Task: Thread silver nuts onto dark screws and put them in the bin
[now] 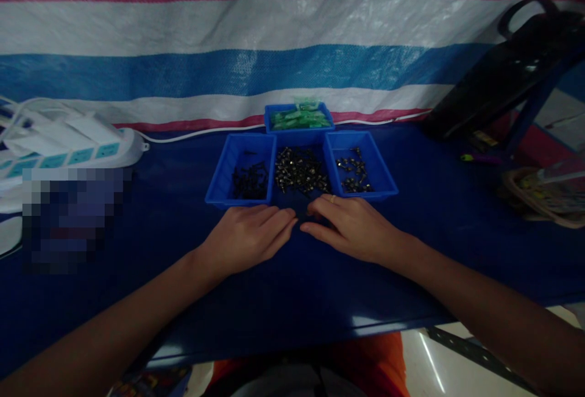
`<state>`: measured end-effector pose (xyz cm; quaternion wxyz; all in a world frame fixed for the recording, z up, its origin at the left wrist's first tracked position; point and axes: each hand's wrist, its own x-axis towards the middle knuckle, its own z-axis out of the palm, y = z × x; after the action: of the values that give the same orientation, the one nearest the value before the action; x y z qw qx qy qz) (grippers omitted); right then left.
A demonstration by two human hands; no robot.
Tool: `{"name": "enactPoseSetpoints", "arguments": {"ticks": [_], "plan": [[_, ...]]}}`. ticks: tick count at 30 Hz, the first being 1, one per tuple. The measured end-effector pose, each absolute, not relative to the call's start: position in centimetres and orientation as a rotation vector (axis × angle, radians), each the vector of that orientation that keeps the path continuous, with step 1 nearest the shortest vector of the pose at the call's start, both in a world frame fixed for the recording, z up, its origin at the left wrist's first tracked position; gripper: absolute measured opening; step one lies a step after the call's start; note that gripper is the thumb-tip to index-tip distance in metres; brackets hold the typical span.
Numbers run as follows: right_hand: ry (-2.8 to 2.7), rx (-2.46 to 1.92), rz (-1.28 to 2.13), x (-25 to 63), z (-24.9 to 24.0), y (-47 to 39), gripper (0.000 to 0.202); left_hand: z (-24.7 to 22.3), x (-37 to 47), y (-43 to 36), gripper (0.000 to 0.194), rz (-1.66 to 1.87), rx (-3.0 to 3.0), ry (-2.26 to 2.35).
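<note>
My left hand (256, 235) is just in front of the left blue bin (219, 168), its fingers pressed together. Whatever those fingertips may hold is hidden. Close beside it, my right hand (351, 226) has its thumb apart from its curled fingers, and nothing shows between them. A ring is on one of its fingers. Just beyond both hands lies a pile of small dark metal screw-like pieces (301, 170), between the two bins. Black screws (250, 180) lie in the left bin. Shiny small metal parts (354, 174) lie in the right blue bin (379, 168).
Behind the pile stands a third blue bin (299, 135) with green pieces (301, 118). At left are white power strips (77, 147) with cables. A black bottle-like object (493, 74) leans at right, near a basket (548, 202). Striped sheeting (228, 25) hangs behind the blue tabletop (283, 305).
</note>
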<state>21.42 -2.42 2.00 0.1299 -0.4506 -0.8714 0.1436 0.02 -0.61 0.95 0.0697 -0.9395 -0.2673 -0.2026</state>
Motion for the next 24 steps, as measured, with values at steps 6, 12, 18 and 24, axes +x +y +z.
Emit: {"name": "enactPoseSetpoints", "arguments": {"ticks": [6, 12, 18, 24], "plan": [[-2.609, -1.371, 0.340, 21.1, 1.1, -2.6, 0.039, 2.9, -1.5, 1.3, 0.018, -0.502, -2.477, -1.108], [-2.612, -1.435, 0.237, 21.0, 0.6, -2.6, 0.041, 2.4, -1.4, 2.6, 0.027, -0.382, -2.582, -1.281], [-2.654, -1.363, 0.228, 20.9, 0.8, -2.5, 0.036, 1.8, -1.0, 2.3, 0.026, -0.517, -2.611, -1.282], [-2.640, -1.375, 0.211, 21.0, 0.7, -2.5, 0.035, 1.5, -0.5, 1.4, 0.014, -0.753, -2.642, -1.071]]}}
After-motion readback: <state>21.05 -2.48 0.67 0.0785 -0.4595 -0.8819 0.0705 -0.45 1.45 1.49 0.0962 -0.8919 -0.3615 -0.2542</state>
